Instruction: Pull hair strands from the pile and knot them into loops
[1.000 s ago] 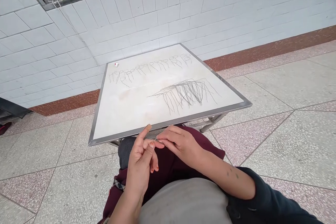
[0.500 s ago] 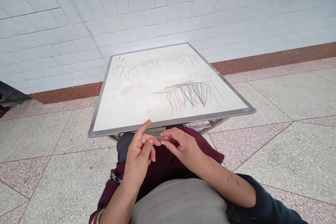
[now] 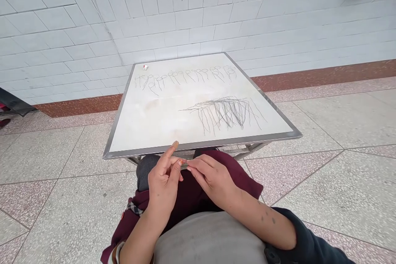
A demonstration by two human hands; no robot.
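Note:
Just past the table's near edge, over my lap, both hands meet at their fingertips. My left hand (image 3: 163, 177) has thumb and bent fingers pressed together, while its index finger sticks out toward the table. The thumb and fingers of my right hand (image 3: 213, 177) are pinched. A very fine thin strand (image 3: 184, 165) seems to run between the two pinches, mostly hidden by fingers. A loose pile of long dark strands (image 3: 229, 111) lies on the right half of the white tabletop (image 3: 148, 128). Farther back, several looped strands (image 3: 185, 76) with hanging ends form a row.
A small red and white object (image 3: 145, 67) sits at the table's far left corner. Grey metal edging (image 3: 247, 137) frames the tabletop. Behind stands a white tiled wall (image 3: 192, 12); speckled floor (image 3: 93, 198) surrounds the table. Dark red cloth (image 3: 235, 169) covers my lap.
My hands have come closer together, their fingertips now almost touching. My left thumb has pressed up against the fingers. The strands on the table have not moved.

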